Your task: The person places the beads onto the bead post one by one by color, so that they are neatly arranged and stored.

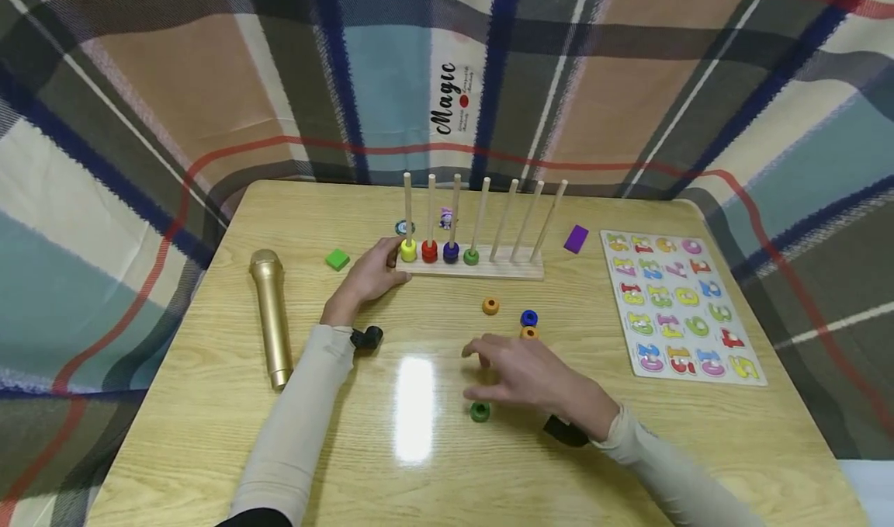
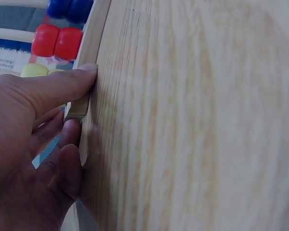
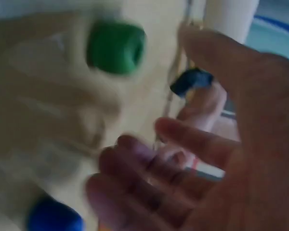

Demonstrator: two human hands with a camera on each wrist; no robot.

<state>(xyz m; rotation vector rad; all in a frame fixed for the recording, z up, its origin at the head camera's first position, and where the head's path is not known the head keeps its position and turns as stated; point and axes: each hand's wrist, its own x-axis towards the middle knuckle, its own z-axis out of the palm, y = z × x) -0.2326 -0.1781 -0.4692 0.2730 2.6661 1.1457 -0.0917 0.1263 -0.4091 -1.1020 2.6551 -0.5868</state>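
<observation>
A wooden peg stand [image 1: 506, 269] with several upright pegs stands toward the back of the table. Yellow [image 1: 408, 254], red [image 1: 429, 254], dark blue [image 1: 451, 255] and green [image 1: 471, 258] beads sit low on its left pegs. My left hand [image 1: 370, 277] grips the left end of the base, thumb along the front edge in the left wrist view. Over the table my right hand [image 1: 527, 373] hovers with fingers spread, holding nothing. A loose green bead [image 1: 479, 412] lies by its thumb. Beyond its knuckles are a blue bead [image 1: 528, 317], a partly hidden orange bead [image 1: 529, 332] and another orange bead [image 1: 491, 306].
A gold microphone [image 1: 271, 317] lies at the left. Near the stand are a green block [image 1: 337, 260], a purple block [image 1: 576, 238] and two small figures behind the pegs. On the right lies a number puzzle board [image 1: 680, 306]. Checked cloth [image 1: 391, 69] hangs behind the table.
</observation>
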